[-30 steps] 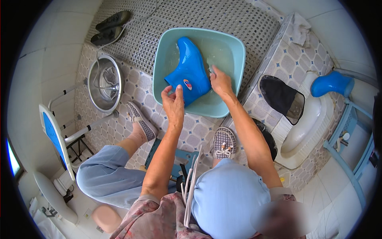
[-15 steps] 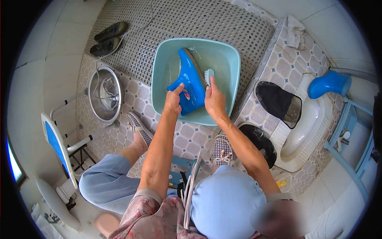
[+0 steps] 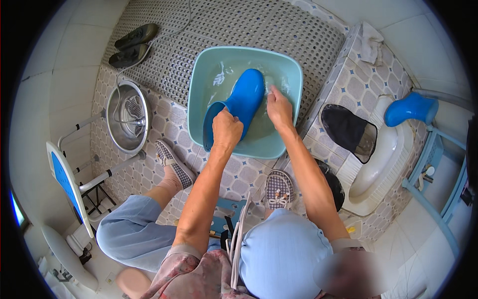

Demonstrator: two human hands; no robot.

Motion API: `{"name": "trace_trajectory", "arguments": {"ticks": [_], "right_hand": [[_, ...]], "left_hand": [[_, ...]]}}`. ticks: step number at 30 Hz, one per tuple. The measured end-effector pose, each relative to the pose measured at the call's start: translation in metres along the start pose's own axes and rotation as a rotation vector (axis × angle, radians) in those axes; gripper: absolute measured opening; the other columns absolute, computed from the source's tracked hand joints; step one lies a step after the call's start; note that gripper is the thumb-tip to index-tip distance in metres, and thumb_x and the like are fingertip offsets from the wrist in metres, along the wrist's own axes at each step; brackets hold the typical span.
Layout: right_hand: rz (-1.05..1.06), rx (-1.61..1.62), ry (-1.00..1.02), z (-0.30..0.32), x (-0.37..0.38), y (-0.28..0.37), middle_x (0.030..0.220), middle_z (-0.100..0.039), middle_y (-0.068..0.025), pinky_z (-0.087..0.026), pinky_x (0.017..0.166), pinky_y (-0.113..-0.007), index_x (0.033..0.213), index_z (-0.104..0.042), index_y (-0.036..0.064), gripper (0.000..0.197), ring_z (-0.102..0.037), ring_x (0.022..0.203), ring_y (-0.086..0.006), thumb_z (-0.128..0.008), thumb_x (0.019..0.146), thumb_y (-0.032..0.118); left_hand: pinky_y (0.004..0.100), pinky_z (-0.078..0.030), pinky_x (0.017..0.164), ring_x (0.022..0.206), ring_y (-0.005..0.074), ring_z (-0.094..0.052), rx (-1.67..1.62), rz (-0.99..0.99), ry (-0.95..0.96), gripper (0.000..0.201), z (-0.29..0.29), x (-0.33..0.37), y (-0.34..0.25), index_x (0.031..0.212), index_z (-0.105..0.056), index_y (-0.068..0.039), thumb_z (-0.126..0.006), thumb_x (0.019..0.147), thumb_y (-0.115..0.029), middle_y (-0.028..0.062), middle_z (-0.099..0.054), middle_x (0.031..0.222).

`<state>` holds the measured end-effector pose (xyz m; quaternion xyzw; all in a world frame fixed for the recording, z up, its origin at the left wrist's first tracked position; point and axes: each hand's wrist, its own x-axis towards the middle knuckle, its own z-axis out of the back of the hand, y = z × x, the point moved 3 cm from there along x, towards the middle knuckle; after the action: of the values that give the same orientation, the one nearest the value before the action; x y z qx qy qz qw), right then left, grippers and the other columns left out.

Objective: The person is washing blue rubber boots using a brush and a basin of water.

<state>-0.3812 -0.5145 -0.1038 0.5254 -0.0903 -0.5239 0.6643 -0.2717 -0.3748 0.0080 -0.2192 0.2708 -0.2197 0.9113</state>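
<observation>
A blue rubber boot (image 3: 247, 94) lies tilted in the water of a light green basin (image 3: 297, 112), its toe pointing to the far side and its open top toward me. Closed around the boot's shaft is my left hand (image 3: 226, 128). My right hand (image 3: 279, 107) is closed beside the boot's right side, low over the water. From its fingertips sticks out the pale end of a scrub brush (image 3: 269, 81); the bristles cannot be made out.
A steel bowl (image 3: 145, 117) with a shower head (image 3: 139, 121) stands left. Dark shoes (image 3: 134, 42) lie on the perforated mat (image 3: 169, 70). To the right are a black cloth shoe cover (image 3: 348, 132), another blue boot (image 3: 411, 108) and a squat toilet (image 3: 376, 174). A white-and-blue seat (image 3: 67, 179) is at left.
The boot has been turned over in the basin, its upper now facing me instead of its side and sole. My right hand has moved slightly right with the brush, which is now mostly hidden.
</observation>
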Motion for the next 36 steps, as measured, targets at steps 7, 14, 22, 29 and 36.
{"name": "trace_trajectory", "arguments": {"ticks": [7,14,22,29,36], "right_hand": [[0.367,-0.402,0.060,-0.013,-0.091,0.049,0.093,-0.065,-0.0214,-0.053,0.064,-0.051,0.142,-0.048,0.0219,0.050,-0.066,0.075,-0.0410,-0.054,0.094,0.012],[0.403,-0.677,-0.056,-0.007,0.009,0.052,0.105,-0.063,-0.0228,-0.054,0.068,-0.053,0.141,-0.047,0.0237,0.049,-0.067,0.079,-0.0407,-0.050,0.094,0.012],[0.246,-0.401,0.277,-0.022,-0.085,0.052,0.090,-0.064,-0.0240,-0.052,0.068,-0.054,0.144,-0.045,0.0271,0.045,-0.065,0.079,-0.0430,-0.047,0.100,0.020],[0.437,-0.687,-0.006,-0.024,-0.006,0.035,0.091,-0.063,-0.0193,-0.053,0.066,-0.051,0.145,-0.043,0.0312,0.052,-0.066,0.079,-0.0402,-0.047,0.096,0.013],[0.205,-0.088,0.326,-0.034,-0.050,0.049,0.083,-0.067,-0.0233,-0.051,0.064,-0.046,0.128,-0.063,0.0221,0.031,-0.066,0.074,-0.0390,-0.049,0.100,0.025]], "left_hand": [[0.0447,-0.049,0.091,0.104,0.0460,-0.063,-0.128,-0.051,0.031,0.046,-0.007,0.008,0.013,0.127,-0.055,0.013,-0.059,0.089,-0.012,0.0360,-0.064,0.103],[0.0427,-0.048,0.095,0.109,0.0449,-0.061,-0.293,0.003,0.112,0.038,-0.025,0.017,0.001,0.123,-0.060,0.007,-0.059,0.089,-0.012,0.0317,-0.064,0.112],[0.0413,-0.048,0.098,0.106,0.0333,-0.064,-1.101,0.532,0.380,0.043,-0.035,0.008,0.022,0.130,-0.057,0.001,-0.060,0.094,-0.022,0.0174,-0.066,0.118],[0.0419,-0.035,0.112,0.130,0.0295,-0.046,-1.555,0.288,0.435,0.082,-0.037,0.008,0.008,0.145,-0.038,0.000,-0.050,0.093,-0.063,0.0156,-0.047,0.143],[0.0448,-0.038,0.110,0.122,0.0335,-0.051,-1.923,0.565,0.260,0.079,-0.051,0.029,0.033,0.144,-0.038,-0.001,-0.039,0.096,-0.064,0.0161,-0.050,0.140]]}}
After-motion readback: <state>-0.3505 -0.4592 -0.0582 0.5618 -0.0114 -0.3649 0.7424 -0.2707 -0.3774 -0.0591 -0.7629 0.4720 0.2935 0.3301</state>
